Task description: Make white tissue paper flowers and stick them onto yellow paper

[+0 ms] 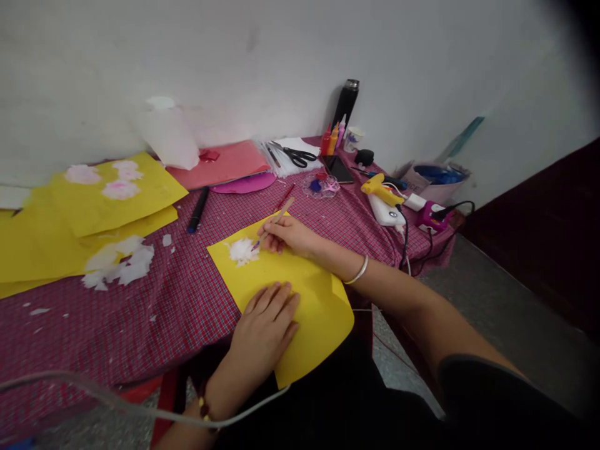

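My right hand (287, 236) grips a thin stick-like tool (282, 211) whose dark tip meets a ruffled white paper flower (244, 250). Whether the tool is a brush or a plain stick, I cannot tell. The flower sits near the far left corner of a yellow sheet (312, 312), which juts over the table's front edge. My left hand (267, 325) lies flat on that sheet with its fingers stretched out. Beyond my right hand is a clear palette (320, 185) with blue and red colour in it.
Yellow sheets (154, 194) with pinkish flowers and torn white paper (119, 262) are at left, near a dark marker (199, 210). Scissors (296, 154), paint bottles (333, 139), a phone (337, 169) and a black flask (345, 103) stand or lie behind. A yellow glue gun (382, 189) and cables are right.
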`<state>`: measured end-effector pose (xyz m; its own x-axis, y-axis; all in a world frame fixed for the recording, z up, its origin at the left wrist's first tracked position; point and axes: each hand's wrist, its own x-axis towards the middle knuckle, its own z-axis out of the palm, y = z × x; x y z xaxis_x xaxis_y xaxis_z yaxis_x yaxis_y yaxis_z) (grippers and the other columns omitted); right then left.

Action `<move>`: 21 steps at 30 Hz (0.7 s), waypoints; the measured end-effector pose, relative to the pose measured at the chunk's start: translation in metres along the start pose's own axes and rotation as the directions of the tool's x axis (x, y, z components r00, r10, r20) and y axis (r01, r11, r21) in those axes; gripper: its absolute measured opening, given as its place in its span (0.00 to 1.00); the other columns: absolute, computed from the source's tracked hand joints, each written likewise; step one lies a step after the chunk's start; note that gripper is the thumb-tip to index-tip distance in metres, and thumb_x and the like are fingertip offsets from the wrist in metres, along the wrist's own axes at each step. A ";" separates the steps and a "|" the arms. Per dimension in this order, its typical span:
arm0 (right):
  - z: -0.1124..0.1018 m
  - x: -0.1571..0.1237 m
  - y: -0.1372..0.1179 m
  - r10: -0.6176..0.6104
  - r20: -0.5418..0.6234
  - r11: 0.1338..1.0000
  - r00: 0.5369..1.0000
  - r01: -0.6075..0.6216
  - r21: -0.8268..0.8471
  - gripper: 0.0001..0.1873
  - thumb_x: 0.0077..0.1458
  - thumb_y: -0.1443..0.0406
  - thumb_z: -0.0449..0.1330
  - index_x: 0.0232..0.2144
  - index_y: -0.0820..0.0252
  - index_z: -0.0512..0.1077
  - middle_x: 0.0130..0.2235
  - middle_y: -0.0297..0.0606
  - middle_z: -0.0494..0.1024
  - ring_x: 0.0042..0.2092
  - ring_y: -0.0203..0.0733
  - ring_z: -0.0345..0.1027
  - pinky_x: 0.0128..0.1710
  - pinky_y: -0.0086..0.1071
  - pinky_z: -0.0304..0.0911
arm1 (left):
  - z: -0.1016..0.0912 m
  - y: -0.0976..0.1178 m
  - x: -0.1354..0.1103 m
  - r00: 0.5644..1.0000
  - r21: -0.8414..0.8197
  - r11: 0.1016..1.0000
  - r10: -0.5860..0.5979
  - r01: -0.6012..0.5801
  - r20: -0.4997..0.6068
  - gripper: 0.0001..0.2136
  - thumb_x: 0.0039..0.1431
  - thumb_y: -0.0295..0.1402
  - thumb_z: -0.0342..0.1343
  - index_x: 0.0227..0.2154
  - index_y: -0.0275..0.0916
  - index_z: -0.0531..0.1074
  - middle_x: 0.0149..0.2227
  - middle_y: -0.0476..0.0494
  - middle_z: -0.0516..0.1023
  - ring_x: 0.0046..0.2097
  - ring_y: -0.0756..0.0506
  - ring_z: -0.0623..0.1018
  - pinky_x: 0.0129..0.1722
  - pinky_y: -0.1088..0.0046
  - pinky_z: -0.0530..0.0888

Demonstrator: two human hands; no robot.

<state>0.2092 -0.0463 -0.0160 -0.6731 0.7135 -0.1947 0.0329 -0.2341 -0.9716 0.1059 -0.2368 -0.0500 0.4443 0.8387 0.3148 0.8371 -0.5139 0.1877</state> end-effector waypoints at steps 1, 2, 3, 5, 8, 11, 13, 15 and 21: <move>-0.002 -0.003 0.000 -0.018 -0.019 1.000 1.000 0.019 0.009 0.12 0.66 0.68 0.49 0.33 0.65 0.69 0.21 0.30 0.75 0.18 0.27 0.65 0.17 0.20 0.57 | 0.000 0.000 0.000 1.000 -0.005 1.000 -0.006 0.006 -0.004 0.19 0.62 0.34 0.52 0.56 0.40 0.69 0.59 0.38 0.71 0.60 0.37 0.69 0.58 0.53 0.67; -0.003 -0.006 0.000 -0.035 -0.028 0.999 0.999 0.035 0.008 0.12 0.65 0.68 0.49 0.32 0.65 0.69 0.20 0.30 0.75 0.18 0.27 0.64 0.18 0.20 0.57 | 0.000 0.000 0.000 1.000 -0.010 1.000 -0.011 0.011 -0.008 0.19 0.63 0.34 0.51 0.56 0.41 0.69 0.59 0.38 0.71 0.60 0.37 0.69 0.58 0.53 0.67; -0.003 -0.008 0.001 -0.048 -0.029 0.999 0.998 0.048 0.001 0.12 0.65 0.68 0.49 0.32 0.65 0.69 0.20 0.30 0.75 0.18 0.27 0.64 0.19 0.20 0.58 | 0.000 0.000 0.000 1.000 -0.015 1.000 -0.016 0.016 -0.009 0.18 0.63 0.34 0.51 0.56 0.41 0.69 0.59 0.38 0.71 0.60 0.37 0.69 0.59 0.53 0.67; -0.002 -0.010 0.003 -0.056 -0.002 0.998 0.998 0.056 -0.030 0.11 0.64 0.69 0.50 0.32 0.65 0.70 0.21 0.30 0.75 0.20 0.27 0.65 0.22 0.20 0.61 | -0.001 0.001 0.000 1.000 -0.019 0.999 -0.026 0.026 -0.009 0.18 0.63 0.34 0.51 0.56 0.41 0.69 0.60 0.38 0.70 0.60 0.37 0.69 0.59 0.53 0.67; 0.002 -0.009 0.008 -0.072 0.064 0.992 0.995 0.078 -0.103 0.10 0.63 0.70 0.51 0.32 0.65 0.69 0.21 0.31 0.74 0.22 0.28 0.66 0.25 0.21 0.62 | -0.002 0.002 0.001 1.000 -0.009 0.999 -0.031 0.031 -0.004 0.19 0.62 0.34 0.52 0.56 0.41 0.69 0.59 0.38 0.71 0.60 0.37 0.69 0.58 0.52 0.67; 0.006 -0.009 0.009 -0.106 0.079 0.980 0.991 0.117 -0.160 0.09 0.63 0.71 0.50 0.32 0.66 0.69 0.22 0.31 0.74 0.22 0.28 0.65 0.24 0.22 0.60 | -0.002 0.002 0.003 1.000 0.026 0.999 -0.027 0.027 -0.006 0.18 0.62 0.34 0.52 0.54 0.42 0.70 0.58 0.39 0.72 0.59 0.37 0.69 0.57 0.53 0.68; 0.006 -0.009 0.007 -0.118 0.078 0.977 0.990 0.130 -0.170 0.09 0.63 0.72 0.50 0.33 0.66 0.69 0.23 0.31 0.74 0.23 0.29 0.65 0.25 0.22 0.60 | -0.003 0.002 0.003 1.000 0.048 0.999 -0.017 0.017 -0.015 0.17 0.62 0.34 0.52 0.53 0.41 0.71 0.58 0.39 0.72 0.58 0.37 0.70 0.57 0.54 0.69; 0.006 -0.008 0.006 -0.115 0.077 0.978 0.990 0.126 -0.169 0.09 0.63 0.72 0.50 0.33 0.66 0.69 0.24 0.32 0.74 0.23 0.29 0.65 0.25 0.23 0.60 | -0.003 0.002 0.004 1.000 0.059 0.998 -0.003 0.005 -0.021 0.17 0.62 0.34 0.52 0.53 0.39 0.71 0.57 0.38 0.73 0.58 0.37 0.70 0.56 0.54 0.69; 0.007 -0.007 0.009 -0.126 0.057 0.979 0.990 0.134 -0.156 0.09 0.63 0.72 0.51 0.33 0.66 0.69 0.23 0.31 0.74 0.22 0.28 0.64 0.24 0.22 0.59 | -0.003 0.000 0.003 1.000 0.055 0.999 0.000 0.001 -0.015 0.17 0.62 0.34 0.53 0.53 0.40 0.71 0.58 0.38 0.72 0.58 0.37 0.70 0.56 0.54 0.69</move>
<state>0.2090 -0.0581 -0.0227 -0.7129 0.6985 -0.0627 0.0575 -0.0308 -0.9979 0.1067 -0.2349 -0.0462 0.4394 0.8361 0.3285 0.8537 -0.5025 0.1369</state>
